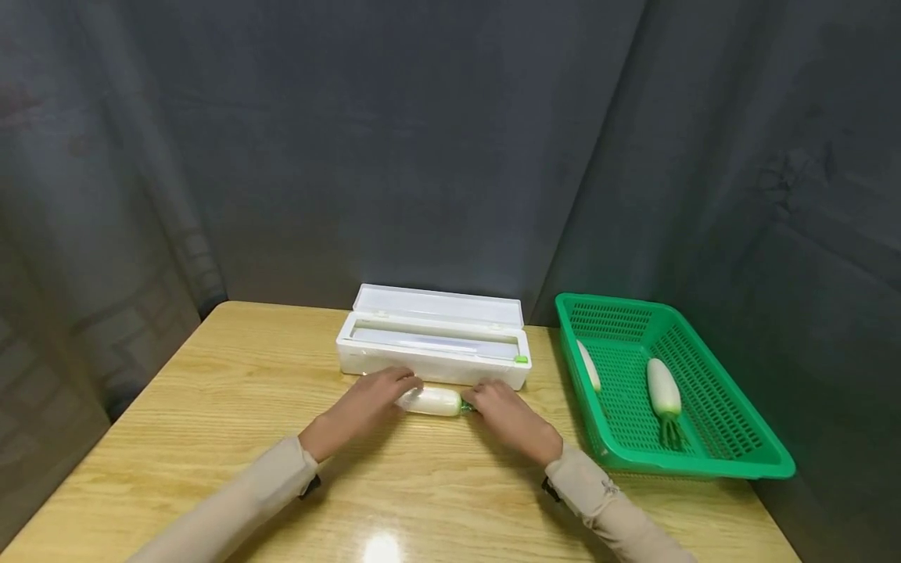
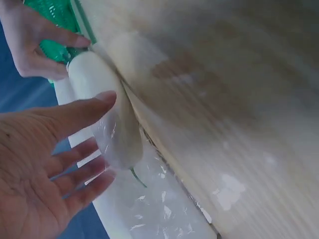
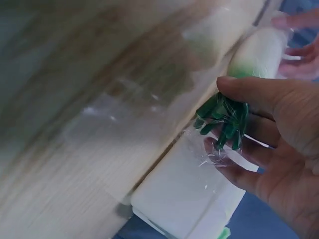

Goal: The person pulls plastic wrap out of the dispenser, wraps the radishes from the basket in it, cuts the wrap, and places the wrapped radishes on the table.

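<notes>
A white radish with a pale green top and cut green stems lies on its side at the table's middle. Clear plastic film clings round it and stretches past its thin root end. My left hand holds the root half, thumb on one side and bent fingers on the other. At the stem end, my right hand has its thumb and curled fingers about the film-covered stems. Just behind the radish stands a white cling film box with its lid raised.
A green plastic basket stands at the right of the wooden table. It contains a white radish with green stems and another radish by its left wall. A green slider sits on the box. Dark curtains hang behind.
</notes>
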A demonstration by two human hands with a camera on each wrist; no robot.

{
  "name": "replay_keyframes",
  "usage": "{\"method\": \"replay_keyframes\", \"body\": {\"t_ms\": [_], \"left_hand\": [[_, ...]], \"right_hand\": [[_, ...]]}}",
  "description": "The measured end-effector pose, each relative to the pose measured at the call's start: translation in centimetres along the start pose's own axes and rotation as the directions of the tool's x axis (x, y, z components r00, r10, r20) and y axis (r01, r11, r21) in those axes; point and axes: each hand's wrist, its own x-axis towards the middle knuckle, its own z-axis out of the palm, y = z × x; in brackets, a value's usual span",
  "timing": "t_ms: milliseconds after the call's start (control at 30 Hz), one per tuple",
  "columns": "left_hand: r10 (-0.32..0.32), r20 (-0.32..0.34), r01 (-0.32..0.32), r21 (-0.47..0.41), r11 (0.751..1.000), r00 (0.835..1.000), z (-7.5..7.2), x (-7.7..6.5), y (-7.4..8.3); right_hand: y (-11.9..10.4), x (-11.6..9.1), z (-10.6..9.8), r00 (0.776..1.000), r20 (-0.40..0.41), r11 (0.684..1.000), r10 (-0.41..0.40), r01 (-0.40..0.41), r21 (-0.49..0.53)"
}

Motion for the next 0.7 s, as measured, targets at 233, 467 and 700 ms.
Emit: {"method": "replay_keyframes", "body": {"t_ms": [233, 467, 700], "left_hand": [[0.012, -0.058, -0.009, 0.038, 0.999, 0.998, 0.4, -0.9, -0.5], [-0.010, -0.005, 0.009, -0.070, 0.997, 1.000, 0.2, -1.0, -1.4], [-0.002, 0.032, 0.008, -0.174, 0.985, 0.999, -0.7, -0.6, -1.9]], "right_hand": [[1.2, 0.5, -0.9, 0.995, 0.097, 0.950, 0.014, -0.044, 0.311], [-0.5, 0.2, -0.9, 0.999, -0.002, 0.997, 0.042, -0.042, 0.058], [-2.0, 1.1, -0.2, 0.994, -0.093, 0.996, 0.058, -0.064, -0.057]]}}
